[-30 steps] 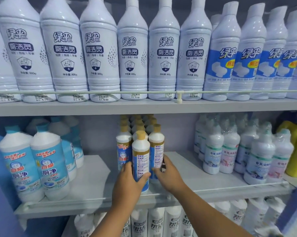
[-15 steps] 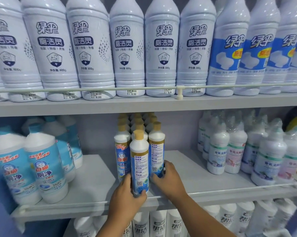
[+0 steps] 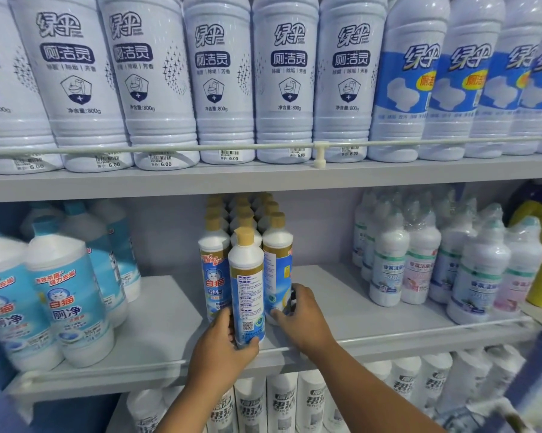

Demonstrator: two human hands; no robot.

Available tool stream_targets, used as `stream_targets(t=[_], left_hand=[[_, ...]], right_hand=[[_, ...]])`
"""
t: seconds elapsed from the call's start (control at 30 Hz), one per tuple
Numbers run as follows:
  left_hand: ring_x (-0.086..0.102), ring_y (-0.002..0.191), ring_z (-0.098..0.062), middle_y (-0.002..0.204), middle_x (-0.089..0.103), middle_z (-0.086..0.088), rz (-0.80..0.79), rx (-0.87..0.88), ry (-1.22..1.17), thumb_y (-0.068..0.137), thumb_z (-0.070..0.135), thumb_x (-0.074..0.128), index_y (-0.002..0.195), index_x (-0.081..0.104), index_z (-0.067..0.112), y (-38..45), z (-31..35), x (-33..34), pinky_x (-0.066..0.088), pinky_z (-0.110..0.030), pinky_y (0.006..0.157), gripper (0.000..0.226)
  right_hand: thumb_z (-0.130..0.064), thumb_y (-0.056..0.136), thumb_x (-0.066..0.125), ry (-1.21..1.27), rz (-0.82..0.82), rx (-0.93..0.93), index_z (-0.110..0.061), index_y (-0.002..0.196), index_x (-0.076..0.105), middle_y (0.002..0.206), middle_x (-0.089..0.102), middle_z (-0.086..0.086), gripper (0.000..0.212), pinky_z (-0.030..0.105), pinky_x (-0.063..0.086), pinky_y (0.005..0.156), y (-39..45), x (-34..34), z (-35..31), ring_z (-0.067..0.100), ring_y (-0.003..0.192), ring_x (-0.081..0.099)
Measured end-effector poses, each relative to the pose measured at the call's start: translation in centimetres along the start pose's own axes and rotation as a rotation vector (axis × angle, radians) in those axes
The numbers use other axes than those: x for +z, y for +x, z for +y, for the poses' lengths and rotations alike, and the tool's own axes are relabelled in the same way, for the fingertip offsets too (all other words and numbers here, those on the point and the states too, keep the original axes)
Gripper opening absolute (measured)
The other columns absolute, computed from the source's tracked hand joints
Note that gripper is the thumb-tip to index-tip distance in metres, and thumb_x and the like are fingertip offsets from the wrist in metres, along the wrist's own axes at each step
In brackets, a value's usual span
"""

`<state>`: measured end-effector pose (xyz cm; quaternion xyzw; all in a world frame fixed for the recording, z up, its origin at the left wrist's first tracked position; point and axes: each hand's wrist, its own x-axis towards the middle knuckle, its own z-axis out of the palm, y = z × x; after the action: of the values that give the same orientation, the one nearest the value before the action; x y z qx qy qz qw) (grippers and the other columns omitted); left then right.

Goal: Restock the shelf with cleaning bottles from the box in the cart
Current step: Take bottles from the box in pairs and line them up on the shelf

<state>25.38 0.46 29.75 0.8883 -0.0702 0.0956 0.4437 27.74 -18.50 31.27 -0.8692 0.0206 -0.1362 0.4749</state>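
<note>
The shelf (image 3: 157,323) has a low front rail, likely to stop bottles sliding off. Gold-capped bottles (image 3: 243,214) stand in tight rows running back from the edge, probably so the stock stays faced up. The front bottle (image 3: 247,289) stands at the shelf lip, its back label outward. The left hand (image 3: 219,351) is wrapped round its base, seemingly seating it. The right hand (image 3: 301,320) has its fingers curled on the bottle beside it (image 3: 277,270), apparently steadying that one. The box and cart are out of view, and the rows' depth is hidden.
</note>
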Motion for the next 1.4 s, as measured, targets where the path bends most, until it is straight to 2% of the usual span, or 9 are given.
stream_targets(t=[0.13, 0.3, 0.57, 0.73, 0.93, 1.1, 1.17, 1.27, 1.4], left_hand=[[0.068, 0.087, 0.005, 0.106, 0.069, 0.022, -0.007, -0.001, -0.011, 0.064, 0.046, 0.080, 0.118, 0.049, 0.047, 0.1, -0.1, -0.1, 0.060, -0.029, 0.077, 0.062], [0.065, 0.083, 0.014, 0.101, 0.068, 0.025, -0.013, 0.003, -0.024, 0.068, 0.039, 0.083, 0.112, 0.047, 0.048, 0.0, 0.4, -0.3, 0.057, -0.018, 0.073, 0.058], [0.069, 0.086, 0.005, 0.100, 0.070, 0.025, -0.025, 0.001, -0.048, 0.065, 0.044, 0.081, 0.113, 0.046, 0.050, 0.2, 0.2, -0.3, 0.061, -0.030, 0.077, 0.060], [0.068, 0.081, 0.011, 0.096, 0.069, 0.025, -0.043, -0.009, -0.071, 0.069, 0.036, 0.085, 0.108, 0.046, 0.050, 0.1, 0.5, -0.6, 0.061, -0.025, 0.075, 0.057], [0.066, 0.079, 0.013, 0.093, 0.068, 0.026, -0.048, -0.025, -0.080, 0.068, 0.037, 0.088, 0.101, 0.048, 0.048, 0.2, 0.8, -0.8, 0.061, -0.023, 0.073, 0.053], [0.064, 0.080, 0.014, 0.094, 0.065, 0.027, -0.051, -0.005, -0.055, 0.072, 0.040, 0.084, 0.111, 0.050, 0.046, -0.2, 1.2, -1.0, 0.058, -0.019, 0.071, 0.052], [0.065, 0.080, 0.011, 0.096, 0.066, 0.025, -0.075, -0.013, -0.059, 0.077, 0.036, 0.079, 0.117, 0.054, 0.041, -0.2, 1.4, -1.3, 0.056, -0.017, 0.071, 0.047], [0.066, 0.084, 0.009, 0.100, 0.068, 0.021, -0.119, -0.032, -0.041, 0.082, 0.032, 0.073, 0.124, 0.055, 0.036, -0.3, 1.6, -1.7, 0.052, -0.014, 0.073, 0.046], [0.066, 0.077, 0.004, 0.092, 0.068, 0.019, -0.122, -0.053, -0.009, 0.079, 0.036, 0.078, 0.112, 0.056, 0.035, -0.5, 2.2, -1.6, 0.059, -0.026, 0.072, 0.039]], right_hand=[[-0.040, 0.082, 0.072, 0.019, -0.012, -0.036, -0.034, 0.121, 0.054, 0.114, 0.057, -0.013, 0.043, 0.015, 0.049, 0.080, 0.1, 0.3, 0.1, 0.003, 0.095, 0.061], [-0.041, 0.085, 0.074, 0.022, -0.005, -0.001, -0.028, 0.126, 0.052, 0.119, 0.054, -0.009, 0.048, 0.016, 0.050, 0.082, 0.2, 0.1, 0.3, 0.002, 0.095, 0.060], [-0.042, 0.085, 0.076, 0.061, -0.014, 0.041, -0.032, 0.118, 0.049, 0.114, 0.060, -0.012, 0.044, 0.010, 0.047, 0.070, 0.2, -0.1, -0.1, 0.000, 0.091, 0.061], [-0.041, 0.084, 0.074, 0.029, -0.004, -0.012, -0.026, 0.122, 0.054, 0.117, 0.059, -0.008, 0.045, 0.012, 0.047, 0.076, 0.0, 0.1, 0.0, 0.001, 0.093, 0.060], [-0.039, 0.086, 0.077, -0.009, 0.009, 0.044, -0.026, 0.123, 0.049, 0.115, 0.053, -0.011, 0.048, 0.013, 0.047, 0.074, 0.3, 0.2, 0.2, 0.002, 0.091, 0.058], [-0.042, 0.083, 0.078, 0.026, -0.007, 0.043, -0.021, 0.135, 0.048, 0.127, 0.049, -0.006, 0.063, 0.016, 0.052, 0.082, 0.4, 0.0, 0.3, 0.009, 0.108, 0.058], [-0.041, 0.084, 0.077, 0.050, 0.000, 0.062, -0.019, 0.141, 0.045, 0.133, 0.048, -0.003, 0.069, 0.022, 0.055, 0.089, 0.3, -0.4, 0.3, 0.012, 0.113, 0.058], [-0.031, 0.089, 0.072, 0.093, 0.066, 0.062, -0.018, 0.139, 0.047, 0.131, 0.052, -0.002, 0.058, 0.020, 0.051, 0.086, -0.4, -0.9, -0.1, 0.010, 0.109, 0.058], [-0.026, 0.094, 0.065, 0.147, 0.085, -0.030, -0.023, 0.123, 0.057, 0.120, 0.060, -0.006, 0.030, 0.011, 0.051, 0.075, -2.5, -0.7, -1.1, 0.001, 0.099, 0.062]])
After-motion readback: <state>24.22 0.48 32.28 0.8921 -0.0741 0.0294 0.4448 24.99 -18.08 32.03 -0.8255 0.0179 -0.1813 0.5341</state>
